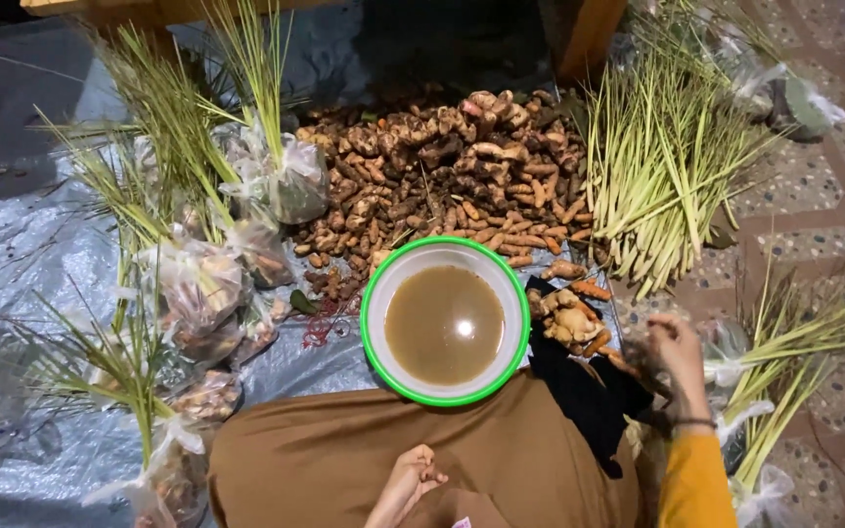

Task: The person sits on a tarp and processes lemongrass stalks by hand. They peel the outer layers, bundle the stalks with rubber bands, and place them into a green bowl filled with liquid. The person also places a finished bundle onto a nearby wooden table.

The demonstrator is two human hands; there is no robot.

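My right hand (679,354), in an orange sleeve with a dark wristband, reaches out at the right beside a small heap of yellow and orange roots (572,318) lying on black cloth (584,396). The hand is blurred, its fingers bent near something clear and thin; whether it grips anything is unclear. My left hand (411,482) rests low on my brown-clad lap (325,460) with curled fingers and nothing in it. A white bowl with a green rim (445,250) stands in front of my lap, full of muddy brown water.
A big pile of brown roots (432,161) lies behind the bowl. Lemongrass stalks (652,171) fan out at the right. Clear bags of roots and grass (202,284) crowd the left on a grey plastic sheet (22,244). More tied bags (784,381) lie on the tiled floor (814,200).
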